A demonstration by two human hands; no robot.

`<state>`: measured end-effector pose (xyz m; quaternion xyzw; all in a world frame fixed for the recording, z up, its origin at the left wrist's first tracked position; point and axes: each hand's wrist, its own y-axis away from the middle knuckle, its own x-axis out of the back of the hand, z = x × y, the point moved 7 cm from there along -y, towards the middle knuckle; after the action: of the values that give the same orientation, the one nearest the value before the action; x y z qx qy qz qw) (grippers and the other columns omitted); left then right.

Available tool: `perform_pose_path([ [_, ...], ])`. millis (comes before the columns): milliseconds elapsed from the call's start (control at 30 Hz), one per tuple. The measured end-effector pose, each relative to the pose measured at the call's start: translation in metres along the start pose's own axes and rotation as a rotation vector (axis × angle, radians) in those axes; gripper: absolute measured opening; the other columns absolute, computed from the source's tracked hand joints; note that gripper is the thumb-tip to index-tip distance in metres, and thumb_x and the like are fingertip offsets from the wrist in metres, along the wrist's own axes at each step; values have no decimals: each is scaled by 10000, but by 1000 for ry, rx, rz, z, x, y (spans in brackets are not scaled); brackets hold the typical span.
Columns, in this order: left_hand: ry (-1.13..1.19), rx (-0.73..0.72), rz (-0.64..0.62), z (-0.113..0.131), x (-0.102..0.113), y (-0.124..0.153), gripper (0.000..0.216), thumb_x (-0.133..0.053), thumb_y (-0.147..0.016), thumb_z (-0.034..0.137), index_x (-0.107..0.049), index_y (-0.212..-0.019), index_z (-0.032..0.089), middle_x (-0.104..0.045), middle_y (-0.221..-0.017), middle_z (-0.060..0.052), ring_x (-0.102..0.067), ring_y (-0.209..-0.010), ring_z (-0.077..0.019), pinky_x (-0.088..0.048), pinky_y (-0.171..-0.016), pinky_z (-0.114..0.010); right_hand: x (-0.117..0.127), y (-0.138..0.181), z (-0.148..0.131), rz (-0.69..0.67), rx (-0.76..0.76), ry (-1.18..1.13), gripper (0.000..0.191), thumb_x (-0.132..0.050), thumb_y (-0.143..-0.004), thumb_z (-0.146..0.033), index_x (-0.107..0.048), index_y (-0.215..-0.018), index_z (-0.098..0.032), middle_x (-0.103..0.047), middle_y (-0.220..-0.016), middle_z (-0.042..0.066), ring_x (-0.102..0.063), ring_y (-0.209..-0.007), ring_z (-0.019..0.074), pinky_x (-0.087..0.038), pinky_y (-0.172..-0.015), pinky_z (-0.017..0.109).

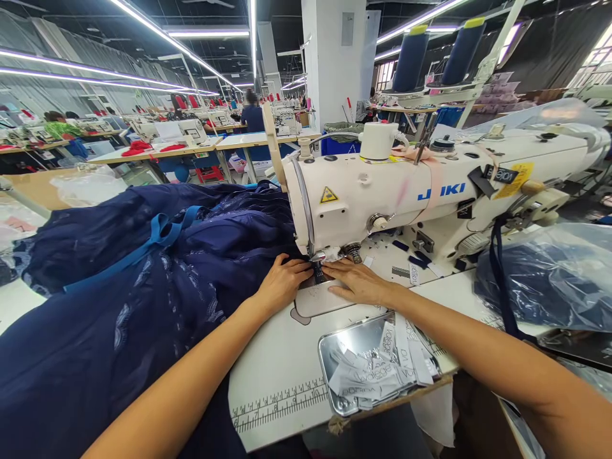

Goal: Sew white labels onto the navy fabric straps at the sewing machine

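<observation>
My left hand (pixel 282 282) flat on navy fabric (pixel 157 299), fingers together, aimed at presser foot (pixel 317 260). Right hand (pixel 356 282) flat beside foot, fingers together, pointing left. Fabric long axis trails left.

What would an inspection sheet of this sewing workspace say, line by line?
Surface: white table with a printed ruler near its front edge.
Job's things: navy fabric heaped at the left, its edge at the needle of the machine.
Clutter: metal tray holding labels at the front; plastic bag of dark cloth at the right.
Hands: left hand flat on the fabric; right hand flat on the machine bed by the needle; both open.
Cables: nothing seen.
Surroundings: two thread cones behind the machine; rows of other sewing tables, people far off.
</observation>
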<state>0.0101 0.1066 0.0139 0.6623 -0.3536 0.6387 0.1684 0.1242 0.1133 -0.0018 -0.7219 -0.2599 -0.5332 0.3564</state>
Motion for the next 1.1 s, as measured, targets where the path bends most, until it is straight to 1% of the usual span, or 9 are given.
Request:
perform_pose_path([
  [100,-54,13,15,2,2,0,332,-419,-799,42,-593,-1046,180,-607,-1131,-58,-528,-1038,-208,-318,-894,-423,0,-3,4,28,-13,4,428,-453,-853,-292,-484,-1228,-89,-501,-1255,141,-451,-1160,249,-331,-978,439],
  [267,-292,105,77,19,13,4,194,-459,-806,83,-649,-804,123,-623,-983,-123,-526,-964,-259,-354,-807,-410,2,-6,7,42,-90,105,441,-429,-869,-334,-469,-1232,-87,-559,-1161,150,-500,-1074,260,-409,-876,389],
  [367,-351,223,-10,26,12,6,194,-456,-785,49,-645,-773,92,-606,-760,-129,-549,-752,-242,-360,-671,-378,5,-7,4,-8,-109,206,487,-427,-864,-417,-477,-1219,-87,-556,-1136,178,-496,-1056,288,-395,-865,416],
  [433,-356,287,-56,26,10,6,206,-451,-778,46,-645,-841,70,-592,-700,-126,-540,-693,-236,-353,-667,-386,9,-6,-1,-30,-83,256,507,-431,-853,-459,-510,-1178,-78,-565,-1104,189,-483,-1064,299,-369,-888,435],
  [633,-289,298,8,9,12,1,284,-440,-826,186,-591,-1067,173,-607,-982,-132,-496,-967,-300,-297,-841,-533,17,4,-12,-67,-19,269,350,-497,-824,-348,-614,-980,-58,-569,-1020,176,-503,-994,281,-402,-855,391],
  [733,-253,240,-29,3,8,-3,278,-435,-827,205,-591,-1057,195,-611,-985,-115,-491,-982,-292,-314,-843,-528,16,7,-12,-113,-26,237,272,-477,-804,-200,-614,-991,-58,-566,-1012,160,-519,-955,263,-438,-805,356],
  [900,-231,196,-77,-2,5,-8,265,-436,-817,195,-592,-1032,186,-612,-968,-114,-491,-982,-284,-352,-820,-497,13,9,-10,-204,-7,201,385,-497,-736,-123,-574,-1106,-50,-536,-1132,166,-519,-1006,264,-448,-832,352],
  [1000,-226,181,-71,-2,6,-8,269,-434,-811,189,-589,-1031,179,-606,-984,-118,-486,-989,-286,-350,-821,-497,13,8,-9,-174,51,217,419,-483,-732,-76,-553,-1145,-49,-472,-1259,167,-469,-1114,270,-417,-909,356],
  [1100,-217,171,-64,-1,7,-8,270,-426,-807,182,-592,-1020,177,-606,-980,-116,-486,-984,-285,-347,-818,-495,9,7,-10,-130,104,264,382,-416,-767,-24,-572,-1115,-43,-502,-1237,177,-511,-1078,250,-418,-912,360],
])
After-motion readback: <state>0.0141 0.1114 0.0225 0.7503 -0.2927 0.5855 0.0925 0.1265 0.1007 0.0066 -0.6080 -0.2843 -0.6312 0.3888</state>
